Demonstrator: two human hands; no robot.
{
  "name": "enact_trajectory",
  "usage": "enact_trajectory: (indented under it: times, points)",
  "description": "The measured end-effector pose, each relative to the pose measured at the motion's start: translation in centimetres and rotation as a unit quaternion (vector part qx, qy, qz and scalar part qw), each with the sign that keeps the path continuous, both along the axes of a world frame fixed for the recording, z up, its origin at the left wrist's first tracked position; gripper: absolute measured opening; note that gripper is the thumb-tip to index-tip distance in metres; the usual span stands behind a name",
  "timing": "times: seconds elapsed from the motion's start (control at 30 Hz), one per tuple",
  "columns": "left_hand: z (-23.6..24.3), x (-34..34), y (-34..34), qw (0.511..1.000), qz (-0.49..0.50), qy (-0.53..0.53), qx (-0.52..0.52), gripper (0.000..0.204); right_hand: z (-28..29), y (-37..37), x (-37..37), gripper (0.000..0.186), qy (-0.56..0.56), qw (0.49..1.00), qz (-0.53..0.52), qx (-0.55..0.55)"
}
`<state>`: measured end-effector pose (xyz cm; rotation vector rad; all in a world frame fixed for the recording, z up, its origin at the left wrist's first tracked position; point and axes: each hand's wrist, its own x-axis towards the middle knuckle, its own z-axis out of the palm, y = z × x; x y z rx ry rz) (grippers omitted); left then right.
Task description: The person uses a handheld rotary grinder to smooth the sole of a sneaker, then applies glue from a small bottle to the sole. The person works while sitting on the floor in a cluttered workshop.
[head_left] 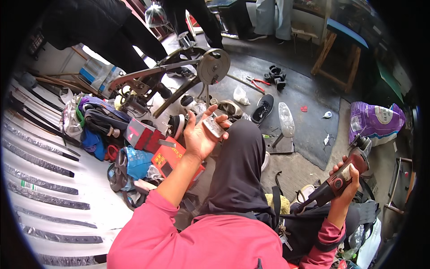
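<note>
My left hand (197, 141) is raised with its palm up and the thumb apart from the fingers. A small flat greyish piece (214, 127), seemingly metal, rests against its fingers. On the other side, my right hand (349, 177) is wrapped round the body of a red and black angle grinder (338, 183). The grinder's head points up and away, and its dark rear end slants down to the left. The disc cannot be made out clearly. Between the hands rises my knee (237, 166) in dark cloth.
A hand-cranked sewing machine (179, 74) stands ahead. On the mat lie a black shoe (262, 108), red-handled pliers (257, 84) and a metal shoe last on a stand (286, 120). A purple sack (376, 122) sits right, bags (103, 116) left. People stand behind.
</note>
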<state>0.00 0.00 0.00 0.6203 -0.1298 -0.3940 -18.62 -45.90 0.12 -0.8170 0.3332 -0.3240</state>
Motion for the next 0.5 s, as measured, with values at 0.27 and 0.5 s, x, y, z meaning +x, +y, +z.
enact_trajectory:
  times: [0.27, 0.5]
  points:
    - [4.3, -1.7, -3.4, 0.996, -0.051, -0.052, 0.051, 0.066, 0.7, 2.3, 0.4, 0.045, 0.000, 0.998, -0.028, 0.051]
    - [3.0, -4.6, -10.6, 0.953, -0.140, -0.103, 0.250, 0.034, 0.9, 2.9, 1.2, 0.040, -0.039, 0.992, -0.062, 0.100]
